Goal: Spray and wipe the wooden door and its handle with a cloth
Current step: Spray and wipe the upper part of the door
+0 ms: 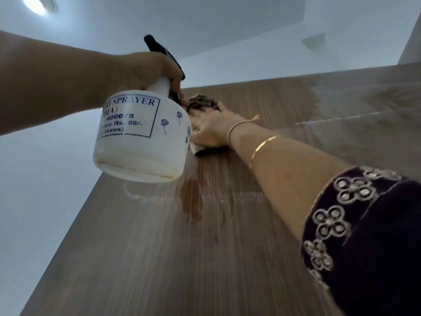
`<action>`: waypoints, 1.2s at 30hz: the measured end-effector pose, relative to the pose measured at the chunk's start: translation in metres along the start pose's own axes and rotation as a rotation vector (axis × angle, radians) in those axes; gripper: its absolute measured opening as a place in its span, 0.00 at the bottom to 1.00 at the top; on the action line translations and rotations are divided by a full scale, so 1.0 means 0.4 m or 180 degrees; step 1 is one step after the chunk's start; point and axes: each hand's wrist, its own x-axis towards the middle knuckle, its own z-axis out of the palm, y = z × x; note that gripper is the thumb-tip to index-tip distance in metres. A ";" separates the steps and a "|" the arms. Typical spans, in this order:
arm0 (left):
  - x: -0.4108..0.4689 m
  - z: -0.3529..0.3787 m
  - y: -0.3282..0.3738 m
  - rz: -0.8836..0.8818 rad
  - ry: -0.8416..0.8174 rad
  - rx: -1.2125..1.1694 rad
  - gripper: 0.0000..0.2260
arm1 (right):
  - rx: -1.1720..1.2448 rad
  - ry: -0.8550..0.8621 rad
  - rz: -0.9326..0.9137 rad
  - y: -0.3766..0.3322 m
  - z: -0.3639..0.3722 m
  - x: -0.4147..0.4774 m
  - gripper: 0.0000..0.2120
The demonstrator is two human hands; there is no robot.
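Observation:
I look steeply up the brown wooden door [173, 258], whose top edge meets the ceiling. My left hand [145, 71] grips the neck of a white spray bottle [141, 137] with blue print and a dark trigger head, held just off the door. My right hand [211, 128] presses a dark patterned cloth [202, 102] flat against the upper part of the door, fingers spread over it. A wet streak [191, 199] runs down the wood below the bottle. The door handle is out of view.
White wall [45, 201] lies to the left of the door edge. The white ceiling [182, 23] above holds a round lit lamp [37, 4]. My right arm wears two thin bangles [262, 144] and a dark embroidered sleeve [355, 236].

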 end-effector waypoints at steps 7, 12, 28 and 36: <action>-0.076 -0.053 -0.021 -0.0239 -0.0065 -0.0087 0.09 | 0.0428 0.0009 0.2055 0.217 0.007 -0.119 0.31; -0.073 -0.110 -0.039 -0.0303 -0.0020 -0.0285 0.09 | 0.0600 0.0332 0.2627 0.171 0.017 -0.112 0.28; -0.033 -0.021 -0.037 -0.0042 -0.0283 -0.0775 0.10 | 0.0409 0.0383 0.1049 0.052 0.024 -0.089 0.26; -0.016 0.074 -0.007 0.0042 -0.0505 -0.1001 0.10 | 0.0512 0.0221 0.2604 0.399 0.014 -0.291 0.27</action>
